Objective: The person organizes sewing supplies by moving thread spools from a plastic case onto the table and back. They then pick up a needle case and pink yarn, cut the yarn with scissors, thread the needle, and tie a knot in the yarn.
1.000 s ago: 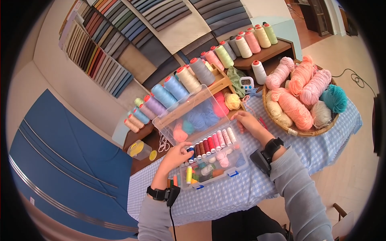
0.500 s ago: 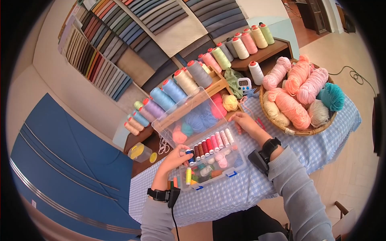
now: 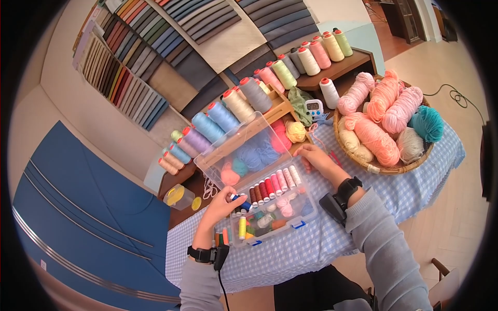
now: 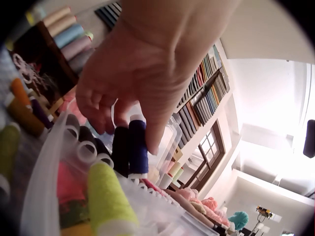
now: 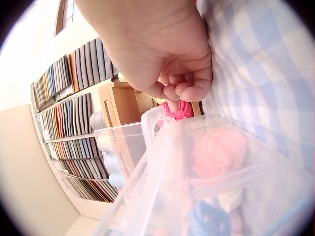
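My left hand (image 3: 222, 203) pinches a navy blue thread spool (image 4: 138, 147) between thumb and fingers over the left end of a clear plastic box (image 3: 275, 233). Right beside it, under the fingers, is a black spool (image 4: 120, 150). The held spool is tilted in the head view, against a row of red, pink and white thread spools (image 3: 272, 186) inside the box. A yellow spool (image 3: 242, 228) stands near the box's front left. My right hand (image 3: 314, 158) lies by the box's far right corner, fingers loosely curled with nothing in them.
The box's clear lid (image 3: 207, 160) stands raised at the back. A wicker basket (image 3: 374, 168) of yarn skeins sits at right on the checked cloth (image 3: 332, 243). Large thread cones (image 3: 223, 116) and a small timer (image 3: 313, 107) stand behind. A lidded plastic tub (image 3: 179, 196) is at left.
My left hand has shifted slightly up and left, and the navy spool in it has tipped out of line with the row. My right hand stays by the box corner.
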Demonstrator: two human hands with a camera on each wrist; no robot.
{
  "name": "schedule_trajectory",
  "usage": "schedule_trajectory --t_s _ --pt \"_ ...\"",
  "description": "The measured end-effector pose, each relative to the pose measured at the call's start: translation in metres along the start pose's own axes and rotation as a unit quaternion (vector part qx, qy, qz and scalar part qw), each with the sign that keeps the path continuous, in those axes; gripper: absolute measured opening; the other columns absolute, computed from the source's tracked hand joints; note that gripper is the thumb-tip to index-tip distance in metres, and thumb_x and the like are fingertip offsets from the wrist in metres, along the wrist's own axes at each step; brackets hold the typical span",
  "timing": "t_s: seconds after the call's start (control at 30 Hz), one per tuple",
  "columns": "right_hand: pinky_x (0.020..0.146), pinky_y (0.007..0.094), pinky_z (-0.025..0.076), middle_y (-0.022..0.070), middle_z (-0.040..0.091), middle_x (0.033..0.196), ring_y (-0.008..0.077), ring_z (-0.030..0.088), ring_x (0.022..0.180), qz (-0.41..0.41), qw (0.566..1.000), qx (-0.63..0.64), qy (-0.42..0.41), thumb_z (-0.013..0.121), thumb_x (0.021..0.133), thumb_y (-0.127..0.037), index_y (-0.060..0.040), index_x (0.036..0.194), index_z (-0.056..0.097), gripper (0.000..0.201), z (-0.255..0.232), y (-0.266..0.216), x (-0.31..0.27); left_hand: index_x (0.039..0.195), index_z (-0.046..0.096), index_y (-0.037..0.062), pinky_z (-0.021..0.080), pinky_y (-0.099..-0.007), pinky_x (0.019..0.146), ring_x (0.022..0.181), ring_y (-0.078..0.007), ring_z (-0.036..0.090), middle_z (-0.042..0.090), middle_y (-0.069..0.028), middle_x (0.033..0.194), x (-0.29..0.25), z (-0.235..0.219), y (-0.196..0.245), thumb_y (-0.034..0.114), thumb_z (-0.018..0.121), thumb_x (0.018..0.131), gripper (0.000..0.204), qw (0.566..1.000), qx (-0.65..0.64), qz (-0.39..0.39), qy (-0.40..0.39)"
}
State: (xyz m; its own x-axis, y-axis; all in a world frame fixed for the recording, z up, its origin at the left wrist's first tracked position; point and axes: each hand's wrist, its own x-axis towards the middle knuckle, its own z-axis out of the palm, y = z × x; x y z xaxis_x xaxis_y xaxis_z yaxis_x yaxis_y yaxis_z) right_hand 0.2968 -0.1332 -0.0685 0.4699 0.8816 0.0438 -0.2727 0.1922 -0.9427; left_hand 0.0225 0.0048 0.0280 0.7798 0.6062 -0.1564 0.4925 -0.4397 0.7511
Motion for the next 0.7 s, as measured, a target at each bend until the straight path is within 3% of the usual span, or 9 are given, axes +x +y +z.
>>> schedule_trajectory --t_s 0.07,0.1,0.17,0.43,0.5,0.53,0.7 --pt "0.040 0.0252 0.039 -0.0002 0.043 0.052 0.0102 0.042 0.041 0.004 1.000 0.005 0.000 0.045 0.087 -0.019 -0.0038 0.088 0.056 0.018 -0.001 0.001 0.001 0.080 0.048 0.0071 0.032 -0.0182 0.048 0.057 -0.0039 0.041 0.044 0.0032 0.064 0.005 0.009 -0.004 0.026 0.072 0.074 0.031 0.953 0.180 0.212 0.123" --pt "0.040 0.0253 0.039 -0.0001 0.043 0.052 0.0103 0.042 0.041 0.002 1.000 0.006 -0.003 0.045 0.087 -0.019 -0.0039 0.088 0.055 0.018 -0.001 0.001 0.001 0.080 0.048 0.0071 0.032 -0.0182 0.048 0.057 -0.0039 0.041 0.044 0.0032 0.064 0.006 0.012 -0.005 0.026 0.072 0.074 0.031 0.952 0.180 0.212 0.124" --pt "0.040 0.0254 0.039 0.0001 0.043 0.052 0.0104 0.042 0.041 0.000 1.000 0.006 -0.005 0.045 0.087 -0.018 -0.0039 0.088 0.055 0.018 -0.001 0.001 0.002 0.075 0.046 0.0072 0.032 -0.0192 0.050 0.058 -0.0040 0.038 0.042 0.0044 0.063 0.005 0.018 0.003 0.027 0.071 0.075 0.032 0.985 0.054 0.134 0.097" --pt "0.040 0.0248 0.039 0.0000 0.043 0.053 0.0102 0.043 0.041 0.003 1.000 0.001 -0.001 0.045 0.087 -0.018 -0.0043 0.088 0.055 0.017 -0.001 0.001 0.001 0.070 0.049 0.0061 0.033 -0.0209 0.049 0.058 -0.0049 0.041 0.044 0.0039 0.064 0.019 0.001 0.012 0.035 0.069 0.075 0.036 0.992 0.041 0.083 0.089" --pt "0.040 0.0247 0.039 -0.0001 0.044 0.053 0.0102 0.043 0.041 0.005 1.000 -0.006 -0.001 0.045 0.087 -0.018 -0.0043 0.088 0.055 0.017 -0.001 -0.001 0.000 0.070 0.051 0.0050 0.038 -0.0227 0.051 0.060 -0.0075 0.048 0.050 0.0006 0.066 0.017 0.006 0.016 0.042 0.071 0.071 0.042 0.989 0.140 0.010 0.042" --pt "0.039 0.0245 0.039 -0.0002 0.044 0.053 0.0101 0.043 0.041 0.008 1.000 -0.012 0.001 0.045 0.087 -0.018 -0.0044 0.089 0.055 0.017 -0.001 -0.002 0.000 0.071 0.052 0.0031 0.042 -0.0251 0.055 0.062 -0.0126 0.054 0.057 -0.0069 0.067 0.017 0.008 0.015 0.048 0.072 0.067 0.050 0.980 0.194 0.015 0.046" --pt "0.039 0.0247 0.039 0.0000 0.044 0.052 0.0104 0.043 0.040 0.007 1.000 0.000 0.001 0.045 0.087 -0.018 -0.0043 0.089 0.055 0.017 -0.001 -0.001 0.000 0.075 0.052 0.0019 0.044 -0.0297 0.056 0.061 -0.0210 0.057 0.058 -0.0138 0.066 0.025 0.009 0.001 0.051 0.071 0.066 0.053 0.949 0.297 0.063 0.089"
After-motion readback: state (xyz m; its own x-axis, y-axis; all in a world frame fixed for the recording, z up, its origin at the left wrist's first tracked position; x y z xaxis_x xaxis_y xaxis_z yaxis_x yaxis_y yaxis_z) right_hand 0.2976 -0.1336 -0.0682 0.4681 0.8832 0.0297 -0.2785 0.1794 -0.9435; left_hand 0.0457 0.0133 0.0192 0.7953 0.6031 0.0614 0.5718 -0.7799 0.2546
